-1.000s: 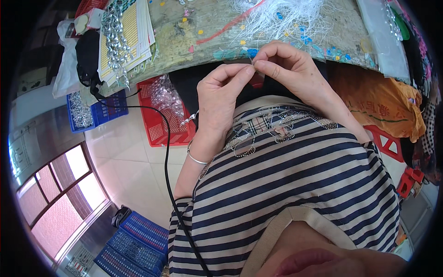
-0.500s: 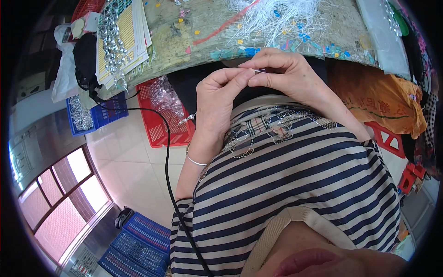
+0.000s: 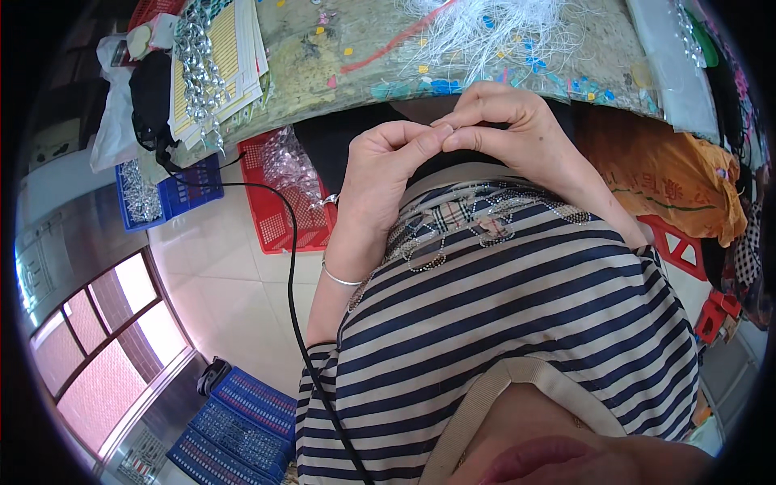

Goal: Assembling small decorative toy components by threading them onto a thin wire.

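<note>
My left hand (image 3: pixel 386 166) and my right hand (image 3: pixel 505 120) meet just in front of the table's near edge. Thumb and forefinger of each are pinched, and their tips touch. A trace of fine white thread (image 3: pixel 454 128) shows at the meeting point; the fingers hide most of it. Beside my left wrist, a small shiny silver piece (image 3: pixel 330 200) shows; I cannot tell what it hangs from. Beyond my hands, a loose heap of white threads (image 3: pixel 493 40) lies on the worn table (image 3: pixel 299 81).
Strings of silver beads (image 3: pixel 198 81) lie over printed sheets (image 3: pixel 242 48) at the table's left. Below stand a red basket (image 3: pixel 275 230) of clear-wrapped pieces and a blue basket (image 3: pixel 182 198). A black cable (image 3: pixel 293 283) runs along my left side. An orange bag (image 3: pixel 647 174) is at the right.
The fingertips have drawn closer together, and the thin white strand that stuck out between my right thumb and forefinger is now mostly hidden. The view has shifted slightly.
</note>
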`<state>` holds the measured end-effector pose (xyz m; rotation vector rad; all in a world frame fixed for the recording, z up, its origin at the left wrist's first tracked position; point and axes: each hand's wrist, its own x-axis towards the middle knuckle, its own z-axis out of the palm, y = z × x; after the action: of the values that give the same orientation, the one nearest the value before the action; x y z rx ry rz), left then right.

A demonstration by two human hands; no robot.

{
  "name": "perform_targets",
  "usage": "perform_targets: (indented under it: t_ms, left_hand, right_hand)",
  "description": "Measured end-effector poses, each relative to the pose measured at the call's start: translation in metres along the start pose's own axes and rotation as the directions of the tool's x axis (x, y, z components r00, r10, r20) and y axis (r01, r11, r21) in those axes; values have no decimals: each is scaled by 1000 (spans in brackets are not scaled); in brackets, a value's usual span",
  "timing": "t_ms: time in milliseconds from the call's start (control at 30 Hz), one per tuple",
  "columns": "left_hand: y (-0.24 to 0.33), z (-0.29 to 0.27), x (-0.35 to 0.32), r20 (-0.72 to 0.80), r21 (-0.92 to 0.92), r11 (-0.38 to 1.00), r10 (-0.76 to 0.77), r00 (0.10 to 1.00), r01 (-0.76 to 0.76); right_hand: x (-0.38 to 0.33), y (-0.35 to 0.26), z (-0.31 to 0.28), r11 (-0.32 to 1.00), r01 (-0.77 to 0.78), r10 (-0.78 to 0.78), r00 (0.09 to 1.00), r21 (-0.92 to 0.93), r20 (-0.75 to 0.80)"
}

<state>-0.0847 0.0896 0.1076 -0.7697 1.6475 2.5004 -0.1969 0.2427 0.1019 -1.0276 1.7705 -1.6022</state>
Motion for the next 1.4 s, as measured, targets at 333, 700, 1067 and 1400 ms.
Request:
perform_targets:
  t_ms: [333,700,1067,1400]
  left_hand:
    - [1,2,-4,-7,-20,1000,18,1000,-18]
    - [-2,-1,-1,-41,38,995,94,995,-92]
    - [2,-2,2,-25,155,983,104,994,-99]
    - [-5,-19,-4,212,229,960,114,971,-162]
  right_hand:
    - [-1,-3,-5,982,-134,139,990,133,-23]
    - [-8,4,-15,992,-121,124,988,40,-97]
    - [4,5,-7,929,102,-123,992,-357,-37]
    - [12,-21,-55,1000,-9,10,963,3,-269]
